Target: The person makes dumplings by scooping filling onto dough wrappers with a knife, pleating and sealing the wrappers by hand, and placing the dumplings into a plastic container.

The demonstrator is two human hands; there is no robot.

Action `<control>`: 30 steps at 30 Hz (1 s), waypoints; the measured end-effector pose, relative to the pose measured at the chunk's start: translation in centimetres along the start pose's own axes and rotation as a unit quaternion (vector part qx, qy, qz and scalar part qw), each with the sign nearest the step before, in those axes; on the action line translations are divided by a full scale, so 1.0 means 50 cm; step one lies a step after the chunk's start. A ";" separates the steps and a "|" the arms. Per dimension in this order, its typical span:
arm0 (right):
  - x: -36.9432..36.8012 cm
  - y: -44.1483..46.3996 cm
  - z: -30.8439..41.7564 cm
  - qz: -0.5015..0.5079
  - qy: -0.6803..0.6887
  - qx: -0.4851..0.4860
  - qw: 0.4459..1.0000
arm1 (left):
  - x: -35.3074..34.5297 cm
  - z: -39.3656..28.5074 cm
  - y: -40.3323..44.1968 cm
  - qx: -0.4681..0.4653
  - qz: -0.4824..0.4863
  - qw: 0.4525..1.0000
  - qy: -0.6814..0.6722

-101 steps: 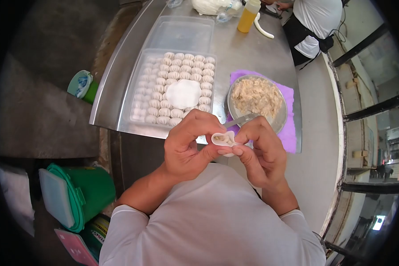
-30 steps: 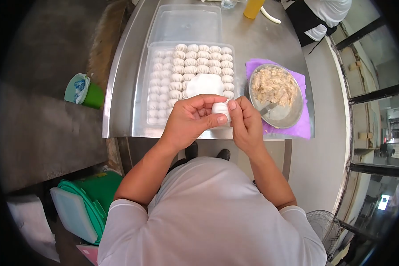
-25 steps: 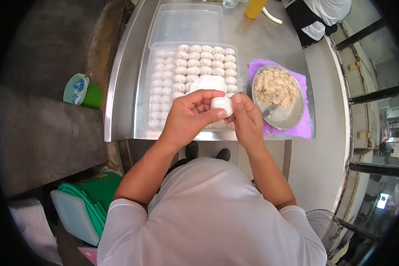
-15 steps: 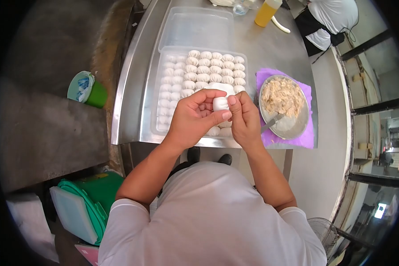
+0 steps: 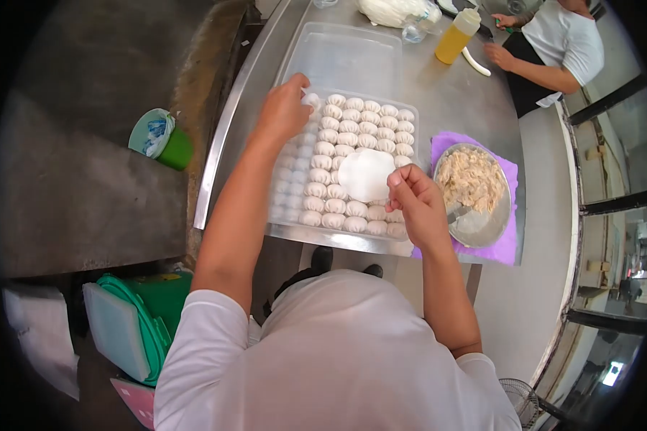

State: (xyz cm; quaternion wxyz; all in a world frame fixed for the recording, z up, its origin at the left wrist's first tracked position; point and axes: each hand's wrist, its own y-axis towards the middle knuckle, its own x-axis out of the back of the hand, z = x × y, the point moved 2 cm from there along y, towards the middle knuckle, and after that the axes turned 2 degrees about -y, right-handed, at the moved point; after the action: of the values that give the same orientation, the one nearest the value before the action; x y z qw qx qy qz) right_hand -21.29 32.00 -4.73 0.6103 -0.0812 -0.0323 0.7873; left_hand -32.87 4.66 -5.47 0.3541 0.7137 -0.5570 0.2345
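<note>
A clear plastic tray [image 5: 280, 221] holds rows of pleated white dumplings [image 5: 349, 125]. My left hand [image 5: 286, 109] reaches over its far left corner, fingers curled around a dumpling [image 5: 311, 101] that shows just past the fingertips. On top of the dumplings lies a flat, round white dough wrapper [image 5: 365, 175]; whether there is more than one is unclear. My right hand [image 5: 418, 205] is closed at the wrapper's right edge, thumb against the index finger. Whether it grips the edge is hidden. The left side of the tray looks hazy, with paler dumplings showing through.
Right of the tray, a metal bowl [image 5: 512, 208] of pale filling [image 5: 474, 178] with a utensil sits on a purple cloth [image 5: 446, 140]. Behind are a clear lid [image 5: 345, 57], a yellow squeeze bottle [image 5: 456, 39] and a white bag [image 5: 392, 11]. Another person [image 5: 564, 47] stands at the far right.
Both hands were together, pinching a dumpling over the tray. My left hand has moved to the far left corner with it; my right stays near the wrapper. The view shifted, showing more of the other person.
</note>
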 end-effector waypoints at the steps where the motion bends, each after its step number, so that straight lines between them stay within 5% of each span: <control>1: 0.006 -0.004 -0.006 0.001 0.001 0.000 1.000 | -0.016 0.016 0.011 0.000 -0.001 1.000 0.002; 9: 0.033 -0.024 -0.013 -0.013 -0.020 0.008 1.000 | -0.086 0.043 0.034 -0.103 0.010 0.993 0.049; 19: 0.031 0.053 -0.029 0.000 -0.170 0.008 0.985 | -0.101 0.044 0.020 -0.076 -0.023 0.997 -0.022; 21: 0.016 0.086 -0.005 -0.035 -0.369 0.102 0.923 | -0.081 0.024 0.014 -0.077 -0.034 0.996 -0.002; 25: 0.000 0.150 -0.012 -0.017 -0.443 0.141 0.885 | -0.026 -0.009 -0.030 -0.024 -0.061 0.995 -0.070; 30: -0.026 0.179 -0.015 0.059 -0.551 0.200 0.808 | -0.032 -0.047 -0.150 -0.047 0.103 0.986 -0.123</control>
State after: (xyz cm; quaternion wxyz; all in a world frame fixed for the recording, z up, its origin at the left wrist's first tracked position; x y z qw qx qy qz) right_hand -29.42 28.45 -6.71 0.4455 0.4882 -0.2000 0.7234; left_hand -25.94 8.44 -6.97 0.2897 0.6582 -0.6777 0.1535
